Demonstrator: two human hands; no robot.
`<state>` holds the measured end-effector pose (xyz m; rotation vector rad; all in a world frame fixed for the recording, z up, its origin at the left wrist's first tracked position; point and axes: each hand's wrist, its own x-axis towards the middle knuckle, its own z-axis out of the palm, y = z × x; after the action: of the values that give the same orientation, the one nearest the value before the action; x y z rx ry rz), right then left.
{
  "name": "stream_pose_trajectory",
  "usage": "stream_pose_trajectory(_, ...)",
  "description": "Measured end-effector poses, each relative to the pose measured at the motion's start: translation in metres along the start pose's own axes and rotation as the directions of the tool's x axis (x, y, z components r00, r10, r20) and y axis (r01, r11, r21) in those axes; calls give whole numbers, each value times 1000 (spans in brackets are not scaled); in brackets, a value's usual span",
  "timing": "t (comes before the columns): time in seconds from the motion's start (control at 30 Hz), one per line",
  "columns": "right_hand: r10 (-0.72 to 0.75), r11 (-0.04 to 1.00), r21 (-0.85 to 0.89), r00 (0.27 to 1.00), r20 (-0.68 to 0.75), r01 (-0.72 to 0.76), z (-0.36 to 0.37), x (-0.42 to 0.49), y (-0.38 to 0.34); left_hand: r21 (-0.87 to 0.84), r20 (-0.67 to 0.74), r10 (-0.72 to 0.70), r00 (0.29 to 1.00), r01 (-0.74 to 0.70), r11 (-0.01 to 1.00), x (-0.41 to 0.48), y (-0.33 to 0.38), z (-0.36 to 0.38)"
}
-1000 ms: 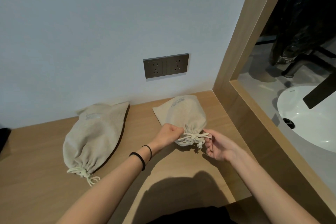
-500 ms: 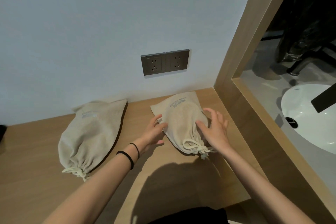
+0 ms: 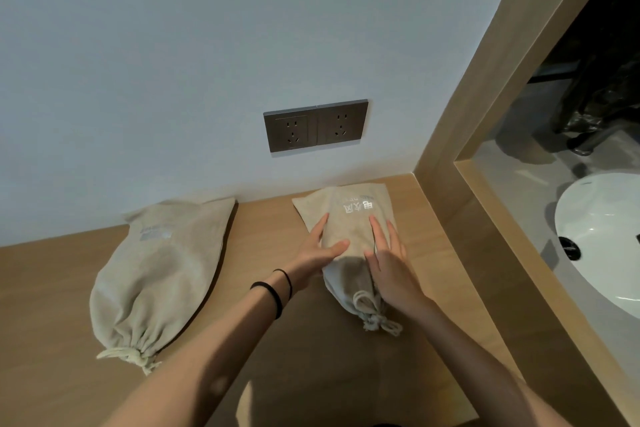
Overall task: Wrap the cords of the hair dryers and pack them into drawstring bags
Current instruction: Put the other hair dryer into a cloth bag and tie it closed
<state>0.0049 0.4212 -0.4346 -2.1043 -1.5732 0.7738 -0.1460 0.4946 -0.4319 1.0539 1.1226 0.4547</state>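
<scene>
Two beige drawstring bags lie on the wooden counter, both cinched closed with knotted cream cords pointing toward me. The right bag lies near the wall corner, white print on its far end. My left hand rests flat against its left side, fingers straight. With its fingers spread, my right hand presses flat on the bag's right side. The left bag lies apart, untouched. No hair dryer or cord shows; the bags hide their contents.
A dark double wall socket sits above the right bag. A wooden frame borders the counter on the right; beyond it are a white basin and a dark faucet.
My hands let go of the drawstring knot and moved onto the right bag's body. The bag turned straighter and shifted toward the wall.
</scene>
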Motion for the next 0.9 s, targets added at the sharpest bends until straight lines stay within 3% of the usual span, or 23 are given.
stream_pose_trajectory(0.23, 49, 997, -53, 998, -32, -51, -17, 23, 9, 42, 16, 38, 999, -39, 998, 25, 17, 11)
stream_pose_trajectory(0.4, 153, 982, -109, 988, -19, -154, -33, 31, -7, 173, -35, 92, 995, -85, 981, 22, 21, 12)
stream_pose_trajectory(0.5, 75, 987, -134, 990, -120, -91, -42, 26, -29, 272, -50, 133, 990, -115, 955, 6, 21, -3)
stream_pose_trajectory(0.6, -81, 993, -100, 987, -138, 68, -39, 15, -51, 368, -97, 224, 970, -174, 913, -20, 22, -29)
stream_pose_trajectory(0.77, -254, 966, -54, 967, -15, 252, -4, -4, -92, 464, -299, 415, 859, -249, 850, -70, 14, -100)
stream_pose_trajectory(0.9, -318, 944, -53, 940, 127, 326, 40, -11, -128, 585, -494, 554, 669, -215, 782, -114, 1, -161)
